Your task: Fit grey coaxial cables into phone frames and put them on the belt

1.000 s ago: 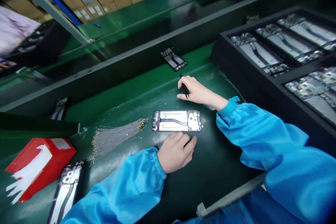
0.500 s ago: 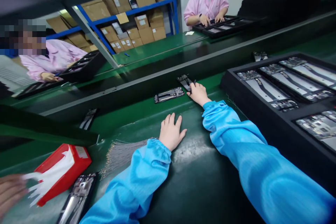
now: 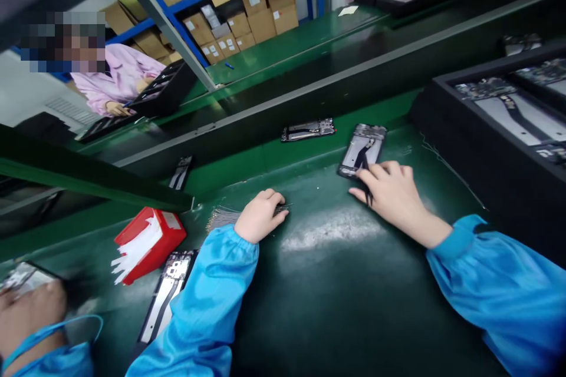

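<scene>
My right hand (image 3: 389, 191) holds slim black tweezers (image 3: 368, 194) at the lower end of an opened phone (image 3: 365, 144), which lies on the green bench with its circuit board and dark flex strip showing. My left hand (image 3: 260, 216) rests over a bundle of thin grey wires (image 3: 223, 218). Its thumb and forefinger close around wire ends that stick out to the right; how many is unclear. Behind, a second opened phone (image 3: 308, 129) lies on the green strip. Another phone (image 3: 165, 294) is partly covered by my left sleeve.
A black foam tray (image 3: 435, 109) of opened phones stands at right. On the left are a red box (image 3: 170, 235) with white strips and a neighbour's hand (image 3: 33, 318) by another phone. A green post (image 3: 88, 171) crosses the left side. Two people in pink work across the bench.
My right hand has brought one phone nearer, away from the back strip. My left hand has moved back over the wires and its spread fingers have closed. The view has shifted.
</scene>
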A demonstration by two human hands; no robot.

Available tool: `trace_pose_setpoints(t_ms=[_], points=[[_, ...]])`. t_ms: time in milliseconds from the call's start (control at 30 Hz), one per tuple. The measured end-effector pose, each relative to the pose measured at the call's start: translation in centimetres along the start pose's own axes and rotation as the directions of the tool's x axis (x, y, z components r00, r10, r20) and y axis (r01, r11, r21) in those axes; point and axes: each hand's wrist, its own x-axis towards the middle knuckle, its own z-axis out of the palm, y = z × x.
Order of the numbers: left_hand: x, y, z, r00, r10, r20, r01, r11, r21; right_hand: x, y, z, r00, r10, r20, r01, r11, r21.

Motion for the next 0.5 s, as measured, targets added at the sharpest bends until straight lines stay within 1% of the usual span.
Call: trace_pose_setpoints(t_ms=[67,133,200,267,333,400,500], points=[[0.0,0.8,0.3,1.000,0.006,-0.007,-0.005,0.997,0.076,-1.1,-2.0,-0.6,0.989,-0.145,0.027,0.141,0.985,0.101],[0.4,1.5,0.6,0.999,0.014,-0.038,-0.008,0.988,0.153,-1.6,-3.9,-0.9,0.959,-0.281,0.039,0.267,0.941,0.208],[0.9,1.8,0.8,0.997,0.037,-0.071,-0.022,0.980,0.200,-1.8,-5.3,-0.9,0.929,-0.368,0.032,0.346,0.896,0.278],[1.2,2.2,0.9,0.993,0.066,-0.102,-0.043,0.975,0.218,-1.7,-6.2,-0.7,0.921,-0.389,0.020,0.363,0.875,0.321],[1.2,2.9,1.1,0.986,0.102,-0.128,-0.076,0.979,0.190,-1.8,-6.5,-0.6,0.926,-0.377,0.020,0.344,0.864,0.366],[0.9,4.0,1.6,0.979,0.147,-0.142,-0.132,0.985,0.108,-2.0,-6.2,-0.7,0.923,-0.383,0.028,0.337,0.843,0.420],[0.6,5.6,2.6,0.968,0.193,-0.158,-0.199,0.980,-0.025,-2.5,-5.3,-1.4,0.904,-0.425,0.050,0.346,0.793,0.502]])
